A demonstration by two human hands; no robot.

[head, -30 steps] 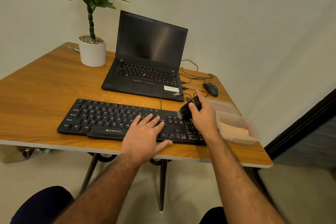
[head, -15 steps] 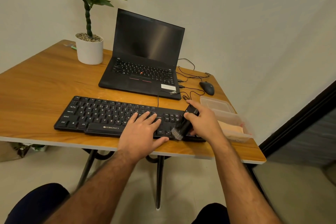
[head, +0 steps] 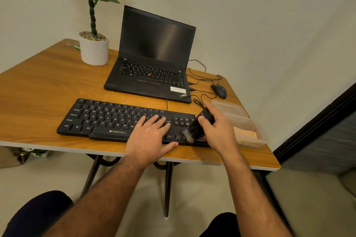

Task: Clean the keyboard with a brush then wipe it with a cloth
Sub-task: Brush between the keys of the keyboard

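A black Zebronics keyboard (head: 107,117) lies along the front edge of the wooden table (head: 38,86). My left hand (head: 150,136) rests flat on its right-centre keys, fingers straight and spread. My right hand (head: 217,131) grips a black brush (head: 196,127) with pale bristles; the bristles touch the keys at the keyboard's right end, near its front edge. A tan cloth (head: 244,135) lies in a clear plastic container (head: 256,127) just right of the keyboard.
An open black laptop (head: 152,59) stands behind the keyboard, with a black mouse (head: 218,90) and cables to its right. A potted plant (head: 94,48) sits at the back left. A clear lid (head: 229,108) lies behind the container. A dark door frame rises at the right.
My right hand has swept the brush from the back of the keyboard's right end toward its front edge. My left hand has stayed on the keys.
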